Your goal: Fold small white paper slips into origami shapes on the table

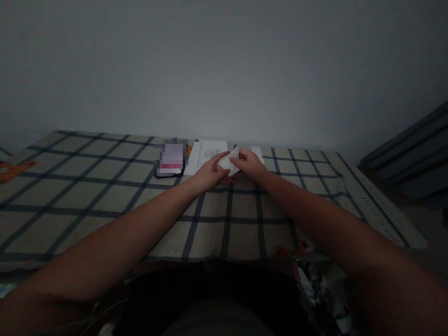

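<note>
Both of my arms reach forward over a checked cloth [105, 186]. My left hand [210, 173] and my right hand [250, 165] meet at a small folded piece of white paper [230, 164]. Each hand pinches one side of it, the left from below and the right at its upper right edge. The paper is held just above the cloth, with one corner pointing up.
A white printed sheet [205, 156] lies flat behind my hands, near the wall. A dark-edged flat object [170, 158], blurred out, lies to its left. Another white scrap [258, 153] shows behind my right hand. An orange print [12, 170] marks the cloth's far left. Dark furniture [409, 158] stands right.
</note>
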`<state>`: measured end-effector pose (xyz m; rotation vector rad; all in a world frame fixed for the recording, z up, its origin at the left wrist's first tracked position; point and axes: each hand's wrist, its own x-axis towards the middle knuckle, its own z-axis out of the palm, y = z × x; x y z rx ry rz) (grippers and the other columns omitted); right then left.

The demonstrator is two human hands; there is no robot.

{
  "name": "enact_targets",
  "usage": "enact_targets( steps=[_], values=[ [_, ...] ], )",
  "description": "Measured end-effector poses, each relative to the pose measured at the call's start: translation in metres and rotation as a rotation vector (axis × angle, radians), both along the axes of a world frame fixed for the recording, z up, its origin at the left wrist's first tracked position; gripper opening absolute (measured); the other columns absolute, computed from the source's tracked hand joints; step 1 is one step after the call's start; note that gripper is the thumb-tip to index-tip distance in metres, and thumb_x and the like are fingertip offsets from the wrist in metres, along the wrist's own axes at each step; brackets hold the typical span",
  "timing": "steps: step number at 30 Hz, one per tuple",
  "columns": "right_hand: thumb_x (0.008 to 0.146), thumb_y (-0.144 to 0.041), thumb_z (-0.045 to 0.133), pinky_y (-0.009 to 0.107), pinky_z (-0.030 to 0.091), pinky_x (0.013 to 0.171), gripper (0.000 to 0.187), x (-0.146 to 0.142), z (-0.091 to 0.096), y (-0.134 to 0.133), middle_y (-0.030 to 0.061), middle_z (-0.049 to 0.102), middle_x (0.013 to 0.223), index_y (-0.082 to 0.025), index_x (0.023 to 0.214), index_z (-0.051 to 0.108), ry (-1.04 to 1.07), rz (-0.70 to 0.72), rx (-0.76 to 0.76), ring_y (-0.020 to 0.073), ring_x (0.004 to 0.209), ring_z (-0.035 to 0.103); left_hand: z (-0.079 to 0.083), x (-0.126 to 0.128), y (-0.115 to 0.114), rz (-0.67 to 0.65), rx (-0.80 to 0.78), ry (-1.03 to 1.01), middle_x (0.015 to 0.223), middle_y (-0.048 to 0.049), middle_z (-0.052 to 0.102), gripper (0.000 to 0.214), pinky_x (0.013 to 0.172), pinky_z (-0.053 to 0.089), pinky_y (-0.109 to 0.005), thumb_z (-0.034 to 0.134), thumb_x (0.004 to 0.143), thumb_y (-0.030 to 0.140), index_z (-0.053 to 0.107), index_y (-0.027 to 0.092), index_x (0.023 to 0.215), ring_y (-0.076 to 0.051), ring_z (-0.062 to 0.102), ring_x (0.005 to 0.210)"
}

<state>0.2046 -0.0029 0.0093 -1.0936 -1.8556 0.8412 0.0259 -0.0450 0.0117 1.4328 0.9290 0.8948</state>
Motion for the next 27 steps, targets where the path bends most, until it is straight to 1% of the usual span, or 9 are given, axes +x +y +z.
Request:
enact_targets(
  steps=[3, 6, 13, 17, 19, 21, 22, 24, 27],
  values=[
    [0.078, -0.024, 0.057, 0.030, 0.046, 0.067, 0.016, -0.002, 0.007, 0.005, 0.0045, 0.064, 0.084, -0.014, 0.089, 0.063, -0.062, 0.074, -0.035, 0.0160, 0.073, 0.056, 0.000, 0.001, -0.001, 0.041, -0.004, -0.014, 0.064, 0.0019, 0.069, 0.075, 0.064, 0.057, -0.024, 0.061, 0.085, 0.011, 0.028, 0.017, 0.152, -0.016, 0.072, 0.066],
    [0.072, -0.014, 0.053, 0.030, 0.047, 0.068, 0.018, -0.006, 0.009, 0.010, 0.0049, 0.066, 0.086, -0.014, 0.088, 0.063, -0.054, 0.043, -0.046, 0.0162, 0.075, 0.058, -0.001, 0.003, -0.001, 0.053, -0.019, -0.061, 0.067, 0.0014, 0.069, 0.080, 0.068, 0.058, -0.025, 0.063, 0.081, 0.008, 0.027, 0.016, 0.152, -0.016, 0.073, 0.069],
    [0.072, -0.023, 0.058, 0.026, 0.044, 0.063, 0.012, -0.015, 0.002, 0.013, -0.0006, 0.060, 0.075, -0.016, 0.082, 0.059, 0.192, -0.031, -0.114, 0.0134, 0.068, 0.054, 0.002, 0.004, -0.004, 0.083, -0.084, -0.185, 0.060, 0.0059, 0.063, 0.085, 0.079, 0.057, -0.029, 0.063, 0.078, 0.005, 0.023, 0.015, 0.152, -0.016, 0.073, 0.076],
    [0.070, -0.028, 0.060, 0.025, 0.043, 0.063, 0.014, -0.014, 0.001, 0.008, -0.0027, 0.057, 0.073, -0.018, 0.079, 0.055, 0.314, -0.051, -0.134, 0.0124, 0.067, 0.052, 0.012, -0.002, 0.002, 0.058, -0.061, -0.012, 0.075, -0.0026, 0.072, 0.086, 0.068, 0.057, -0.028, 0.062, 0.081, 0.013, 0.019, 0.019, 0.155, -0.017, 0.072, 0.070],
    [0.070, -0.032, 0.062, 0.025, 0.042, 0.063, 0.019, -0.012, 0.000, 0.007, -0.0030, 0.055, 0.072, -0.018, 0.080, 0.055, 0.353, -0.028, -0.136, 0.0120, 0.066, 0.050, 0.017, -0.007, 0.013, 0.049, 0.115, 0.163, 0.072, -0.0031, 0.071, 0.072, 0.059, 0.054, -0.025, 0.068, 0.080, 0.022, 0.041, 0.019, 0.146, -0.016, 0.069, 0.062],
    [0.069, -0.036, 0.063, 0.025, 0.041, 0.061, 0.022, -0.010, -0.002, 0.006, -0.0034, 0.054, 0.071, -0.018, 0.080, 0.055, 0.372, -0.012, -0.122, 0.0117, 0.065, 0.049, 0.020, -0.010, 0.027, 0.072, 0.246, 0.203, 0.078, -0.0060, 0.072, 0.043, 0.058, 0.053, -0.023, 0.066, 0.082, 0.030, 0.064, 0.014, 0.122, -0.015, 0.067, 0.063],
    [0.069, -0.037, 0.064, 0.025, 0.041, 0.061, 0.023, -0.009, -0.003, 0.006, -0.0033, 0.054, 0.070, -0.018, 0.080, 0.056, 0.358, -0.007, -0.115, 0.0118, 0.065, 0.049, 0.021, -0.010, 0.033, 0.091, 0.268, 0.208, 0.077, -0.0065, 0.071, 0.033, 0.056, 0.052, -0.022, 0.064, 0.083, 0.032, 0.070, 0.012, 0.109, -0.014, 0.065, 0.061],
    [0.071, -0.038, 0.064, 0.025, 0.040, 0.060, 0.025, -0.007, -0.005, 0.006, -0.0026, 0.055, 0.072, -0.017, 0.082, 0.057, 0.352, -0.008, -0.107, 0.0118, 0.065, 0.049, 0.020, -0.009, 0.044, 0.120, 0.273, 0.179, 0.079, -0.0062, 0.071, 0.025, 0.054, 0.052, -0.021, 0.066, 0.081, 0.031, 0.072, 0.011, 0.094, -0.011, 0.062, 0.059],
    [0.073, -0.041, 0.065, 0.026, 0.044, 0.064, 0.028, -0.006, -0.006, 0.003, -0.0005, 0.060, 0.078, -0.018, 0.086, 0.057, 0.365, 0.028, -0.138, 0.0127, 0.069, 0.054, 0.016, -0.007, 0.046, 0.153, 0.220, 0.068, 0.084, -0.0059, 0.071, 0.025, 0.053, 0.051, -0.020, 0.068, 0.080, 0.032, 0.072, 0.011, 0.092, -0.010, 0.061, 0.060]
  ],
)
